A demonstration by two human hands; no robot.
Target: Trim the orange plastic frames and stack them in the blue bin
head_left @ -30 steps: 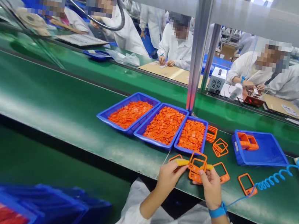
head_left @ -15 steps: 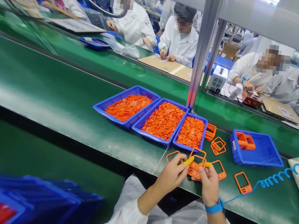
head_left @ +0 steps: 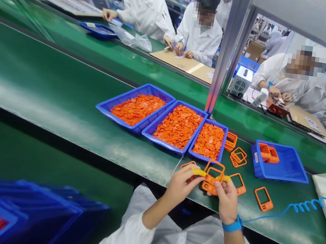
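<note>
Several overlapping orange frames (head_left: 211,180) sit in the right hand (head_left: 228,199), thumb and fingers closed on their right side, above the near edge of the green counter (head_left: 146,156). Left hand (head_left: 180,185): fingertips nearly together at the frames' left edge; can't tell if gripping anything. Just beyond: three blue trays (head_left: 162,145) of small orange pieces (head_left: 177,128). Loose frame (head_left: 266,206) lies to the right, near a blue bin (head_left: 292,166).
</note>
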